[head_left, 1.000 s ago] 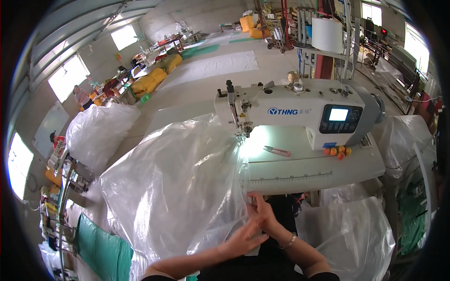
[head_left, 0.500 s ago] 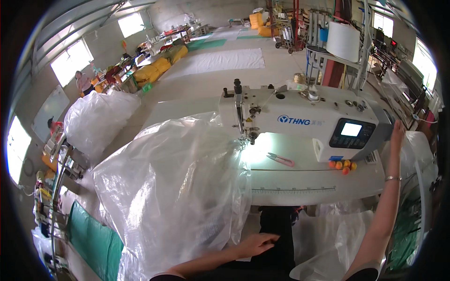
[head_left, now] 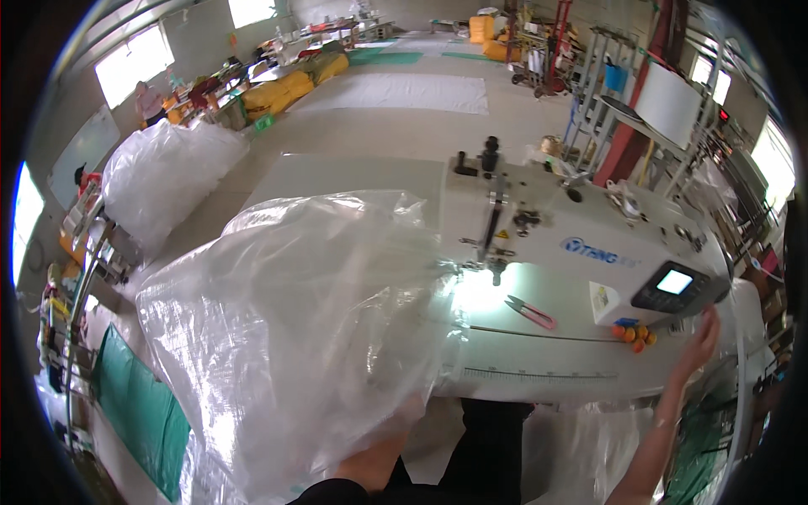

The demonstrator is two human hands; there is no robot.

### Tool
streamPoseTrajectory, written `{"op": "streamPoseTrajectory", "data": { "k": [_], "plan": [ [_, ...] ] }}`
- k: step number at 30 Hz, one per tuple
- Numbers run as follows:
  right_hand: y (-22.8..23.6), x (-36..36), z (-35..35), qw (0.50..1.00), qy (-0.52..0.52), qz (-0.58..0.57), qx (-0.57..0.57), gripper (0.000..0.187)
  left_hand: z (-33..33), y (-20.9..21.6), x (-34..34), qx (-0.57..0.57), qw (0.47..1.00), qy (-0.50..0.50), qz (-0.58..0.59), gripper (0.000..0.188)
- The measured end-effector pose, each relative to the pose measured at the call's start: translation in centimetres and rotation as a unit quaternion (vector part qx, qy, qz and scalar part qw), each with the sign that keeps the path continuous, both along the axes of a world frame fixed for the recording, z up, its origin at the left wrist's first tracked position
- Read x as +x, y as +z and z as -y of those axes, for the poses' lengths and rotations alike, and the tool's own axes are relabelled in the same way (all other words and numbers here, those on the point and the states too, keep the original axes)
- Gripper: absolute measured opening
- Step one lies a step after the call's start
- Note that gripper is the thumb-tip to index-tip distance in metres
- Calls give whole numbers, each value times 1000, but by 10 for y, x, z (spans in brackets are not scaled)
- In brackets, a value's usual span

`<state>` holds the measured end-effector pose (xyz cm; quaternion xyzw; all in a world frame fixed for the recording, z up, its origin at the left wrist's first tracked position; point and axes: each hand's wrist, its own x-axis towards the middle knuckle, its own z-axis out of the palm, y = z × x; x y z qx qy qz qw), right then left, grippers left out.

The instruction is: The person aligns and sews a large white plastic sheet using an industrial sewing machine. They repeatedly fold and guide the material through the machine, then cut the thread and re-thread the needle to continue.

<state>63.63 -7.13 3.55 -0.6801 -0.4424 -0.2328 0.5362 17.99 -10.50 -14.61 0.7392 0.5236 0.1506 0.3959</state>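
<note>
A large translucent plastic sheet [head_left: 278, 337] is heaped over the left of the sewing machine table, its right edge reaching the needle area of the white sewing machine [head_left: 581, 219]. My left hand [head_left: 402, 418] is under the sheet's near edge, dimly seen through the plastic; its fingers cannot be made out. At the machine's right end, my right hand [head_left: 699, 343] is just below the handwheel side with its fingers stretched upward, holding nothing I can see. Pink-handled thread snips [head_left: 532, 312] lie on the table beneath the machine arm, left of several small orange-yellow balls [head_left: 637, 336].
A large plastic bundle [head_left: 168, 177] stands on the floor at the left, with a green sheet [head_left: 139, 412] nearer. A white thread cone [head_left: 667, 105] sits on a metal stand behind the machine. Two people are far left. White fabric [head_left: 404, 93] lies on the floor ahead.
My right hand has come down off the machine's right end. My left hand has moved left, under the plastic sheet. The whole view has shifted, putting the machine farther right.
</note>
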Motion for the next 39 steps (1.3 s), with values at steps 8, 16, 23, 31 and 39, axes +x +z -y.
{"op": "streamPoseTrajectory", "data": {
  "k": [8, 16, 23, 31, 39],
  "plan": [
    [-16, -242, -75, 836, 377, 260, -303, 28, 0, -6, -2, -7, 997, -3, 72, 24],
    [-65, -212, -127, 876, 311, 166, -330, 14, 2, -13, -7, -33, 995, 13, 89, 25],
    [-72, -199, -128, 874, 300, 137, -357, 20, -6, -15, -11, -45, 995, 18, 84, 25],
    [-64, -199, -128, 853, 267, 109, -434, 28, -9, -21, -11, -49, 996, 25, 77, 26],
    [-62, -200, -130, 846, 250, 99, -460, 29, -10, -23, -12, -50, 995, 23, 78, 26]
  ]
}}
